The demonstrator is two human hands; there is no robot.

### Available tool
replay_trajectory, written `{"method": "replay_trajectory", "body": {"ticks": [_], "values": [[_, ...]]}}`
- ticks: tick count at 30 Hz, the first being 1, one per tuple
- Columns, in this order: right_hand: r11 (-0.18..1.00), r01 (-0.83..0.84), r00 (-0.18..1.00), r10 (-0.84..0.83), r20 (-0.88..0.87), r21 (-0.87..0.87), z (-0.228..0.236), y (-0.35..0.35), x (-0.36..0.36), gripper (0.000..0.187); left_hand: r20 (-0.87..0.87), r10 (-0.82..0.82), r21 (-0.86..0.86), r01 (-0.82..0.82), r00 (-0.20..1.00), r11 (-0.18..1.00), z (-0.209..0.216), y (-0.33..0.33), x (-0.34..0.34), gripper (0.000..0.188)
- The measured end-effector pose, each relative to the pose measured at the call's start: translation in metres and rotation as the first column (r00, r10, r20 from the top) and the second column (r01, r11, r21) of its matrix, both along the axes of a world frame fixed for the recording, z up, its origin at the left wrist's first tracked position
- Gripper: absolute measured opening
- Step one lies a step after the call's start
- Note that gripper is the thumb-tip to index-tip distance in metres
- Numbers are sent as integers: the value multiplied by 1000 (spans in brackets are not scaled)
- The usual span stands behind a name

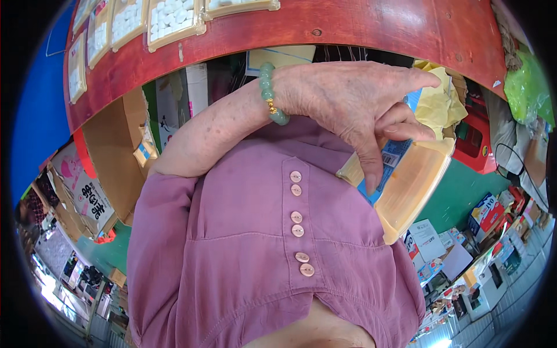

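My left hand (362, 101) reaches across in front of my body to the right, a green bead bracelet (267, 87) round its wrist. Its thumb and bent fingers close over a clear, yellowish plastic box (418, 182) with a blue printed label (391, 159). One finger points out straight beyond the box. Tilted, the box sits beside my purple shirt, its lower corner against the cloth. What supports it from below is hidden. My right hand does not show.
Plastic boxes of small white pieces (174, 20) line the red table (325, 32). Below its edge stand an open cardboard carton (113, 156), crumpled yellow paper (441, 98) and a red container (476, 139). A green plastic bag (525, 87) hangs at the right. Several packages (487, 214) lie farther off.
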State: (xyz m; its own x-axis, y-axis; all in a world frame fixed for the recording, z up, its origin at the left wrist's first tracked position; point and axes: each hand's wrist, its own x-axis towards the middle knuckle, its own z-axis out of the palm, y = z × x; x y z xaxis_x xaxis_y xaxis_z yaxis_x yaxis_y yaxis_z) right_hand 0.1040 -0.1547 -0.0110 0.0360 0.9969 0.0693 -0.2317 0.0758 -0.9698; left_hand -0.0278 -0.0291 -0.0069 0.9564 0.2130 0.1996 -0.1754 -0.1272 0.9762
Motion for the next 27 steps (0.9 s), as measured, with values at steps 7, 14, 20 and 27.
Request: {"method": "replay_trajectory", "body": {"ticks": [7, 14, 20, 27], "values": [[997, 32, 966, -12, -258, 70, -16, -1, -13, 31, 19, 183, 45, -184, 983, 982, -12, 6, 2, 77], [984, 75, 956, -25, -293, 162, -35, 6, 11, 13, -79, 244, -365, -256, 967, 895, -14, 3, -23, 59], [957, 286, 956, -282, -79, 48, -17, 2, 1, 25, 213, 501, 126, -532, 839, 837, 10, -22, -40, 26], [991, 113, 991, -117, 59, 65, -7, 13, -30, 23, 228, 689, 248, -726, 687, 642, 22, -29, -86, 18]]}}
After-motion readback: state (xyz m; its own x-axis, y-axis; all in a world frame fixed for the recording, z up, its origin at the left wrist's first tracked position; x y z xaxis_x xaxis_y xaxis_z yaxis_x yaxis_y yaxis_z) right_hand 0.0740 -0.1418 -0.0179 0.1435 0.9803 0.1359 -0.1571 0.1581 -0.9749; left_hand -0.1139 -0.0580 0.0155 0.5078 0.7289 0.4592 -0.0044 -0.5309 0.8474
